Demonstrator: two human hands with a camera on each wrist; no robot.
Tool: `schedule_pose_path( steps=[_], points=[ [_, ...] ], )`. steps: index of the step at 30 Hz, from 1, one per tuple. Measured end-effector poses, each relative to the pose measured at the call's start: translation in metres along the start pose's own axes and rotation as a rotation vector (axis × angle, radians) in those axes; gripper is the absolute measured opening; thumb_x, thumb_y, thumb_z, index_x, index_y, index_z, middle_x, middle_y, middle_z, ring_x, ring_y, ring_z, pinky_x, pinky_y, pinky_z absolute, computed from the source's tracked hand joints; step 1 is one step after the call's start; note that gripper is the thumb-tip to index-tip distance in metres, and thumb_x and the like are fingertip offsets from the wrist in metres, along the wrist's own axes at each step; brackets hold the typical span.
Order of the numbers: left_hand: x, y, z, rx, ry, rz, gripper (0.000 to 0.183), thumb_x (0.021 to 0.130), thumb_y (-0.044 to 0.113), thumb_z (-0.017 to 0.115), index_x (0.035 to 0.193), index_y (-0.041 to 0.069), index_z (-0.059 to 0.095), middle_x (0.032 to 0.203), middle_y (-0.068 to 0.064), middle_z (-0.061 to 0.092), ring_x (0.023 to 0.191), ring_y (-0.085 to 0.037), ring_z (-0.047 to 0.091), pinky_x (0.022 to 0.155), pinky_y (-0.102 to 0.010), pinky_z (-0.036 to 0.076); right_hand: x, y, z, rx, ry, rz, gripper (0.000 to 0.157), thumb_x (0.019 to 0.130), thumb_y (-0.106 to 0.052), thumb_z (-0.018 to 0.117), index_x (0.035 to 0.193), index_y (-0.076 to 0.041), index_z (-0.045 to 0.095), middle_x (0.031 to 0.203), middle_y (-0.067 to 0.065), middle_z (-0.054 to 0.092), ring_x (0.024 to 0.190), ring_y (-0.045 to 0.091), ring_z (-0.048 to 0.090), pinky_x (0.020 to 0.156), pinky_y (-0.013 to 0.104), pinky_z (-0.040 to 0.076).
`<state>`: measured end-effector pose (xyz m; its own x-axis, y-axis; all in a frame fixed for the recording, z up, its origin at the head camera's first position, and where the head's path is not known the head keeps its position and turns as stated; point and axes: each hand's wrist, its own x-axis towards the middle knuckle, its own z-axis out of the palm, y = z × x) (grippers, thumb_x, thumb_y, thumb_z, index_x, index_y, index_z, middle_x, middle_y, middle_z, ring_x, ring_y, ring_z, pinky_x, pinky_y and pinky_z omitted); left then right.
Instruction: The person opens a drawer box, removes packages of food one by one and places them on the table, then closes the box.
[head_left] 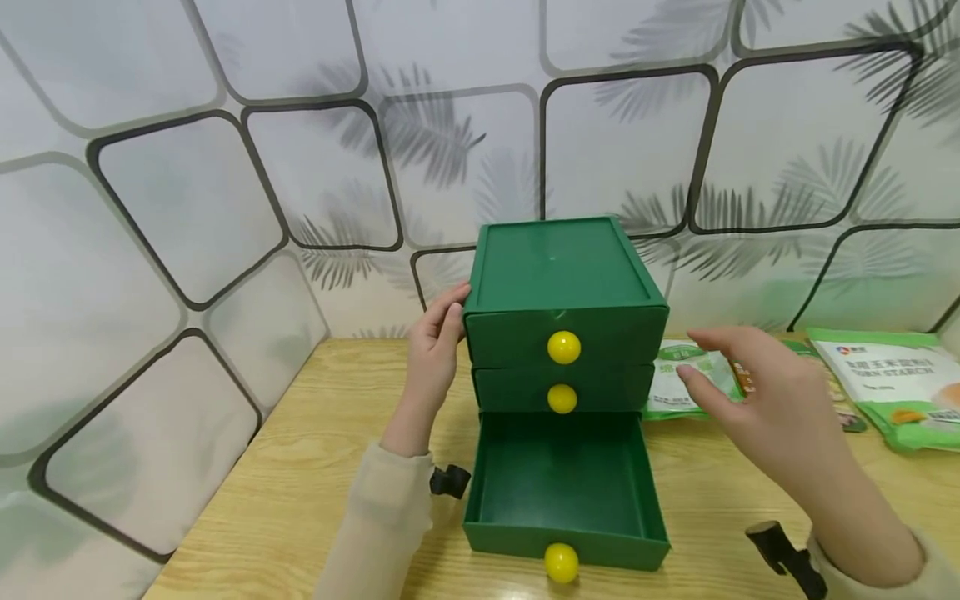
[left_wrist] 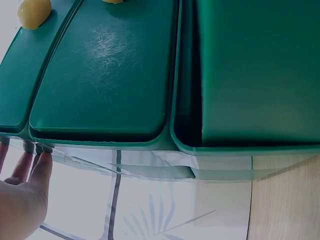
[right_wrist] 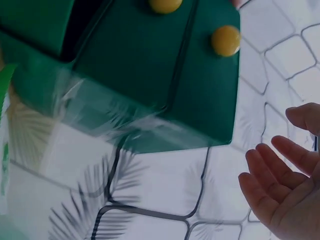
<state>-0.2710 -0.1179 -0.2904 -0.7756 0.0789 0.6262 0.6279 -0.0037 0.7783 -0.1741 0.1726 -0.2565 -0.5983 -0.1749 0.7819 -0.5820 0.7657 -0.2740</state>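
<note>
A green drawer cabinet [head_left: 558, 267] stands on the table with three drawers, each with a round yellow knob. Its bottom drawer [head_left: 562, 483] is pulled out and bare inside; the upper two are closed. My left hand [head_left: 433, 354] touches the cabinet's left side near the top, fingers extended; the left wrist view shows its fingertips [left_wrist: 42, 162] against that side. To the right of the cabinet my right hand [head_left: 780, 400] hovers in the air, thumb and fingers apart, holding nothing. In the right wrist view the right hand [right_wrist: 290, 185] is away from the cabinet.
Behind the right hand lie a white-and-green packet [head_left: 678, 387] and a larger corn starch bag [head_left: 892, 375]. The wooden table [head_left: 315, 483] meets a patterned wall [head_left: 465, 125] at the back and left.
</note>
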Motion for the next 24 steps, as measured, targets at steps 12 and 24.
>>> schedule_pose_path(
  steps=[12, 24],
  points=[
    [0.003, 0.001, 0.002, -0.010, 0.002, 0.004, 0.041, 0.097, 0.025, 0.038, 0.126, -0.001, 0.047, 0.130, -0.010, 0.043, 0.114, -0.020, 0.045, 0.090, -0.036, 0.041, -0.011, -0.036, 0.014, 0.149, -0.086, -0.177, 0.045, 0.088, -0.047, 0.043, 0.101, -0.010, 0.064, 0.098, -0.001, 0.061, 0.087, 0.014, 0.056, 0.076, 0.009, 0.040],
    [0.002, 0.001, 0.001, -0.017, 0.002, -0.011, 0.043, 0.096, 0.027, 0.039, 0.126, -0.002, 0.046, 0.131, -0.009, 0.043, 0.114, -0.020, 0.045, 0.090, -0.036, 0.041, -0.029, -0.059, 0.035, 0.202, -0.283, -0.365, 0.032, 0.089, -0.040, 0.045, 0.099, -0.015, 0.063, 0.094, -0.006, 0.058, 0.079, 0.008, 0.056, 0.064, 0.015, 0.046]
  ],
)
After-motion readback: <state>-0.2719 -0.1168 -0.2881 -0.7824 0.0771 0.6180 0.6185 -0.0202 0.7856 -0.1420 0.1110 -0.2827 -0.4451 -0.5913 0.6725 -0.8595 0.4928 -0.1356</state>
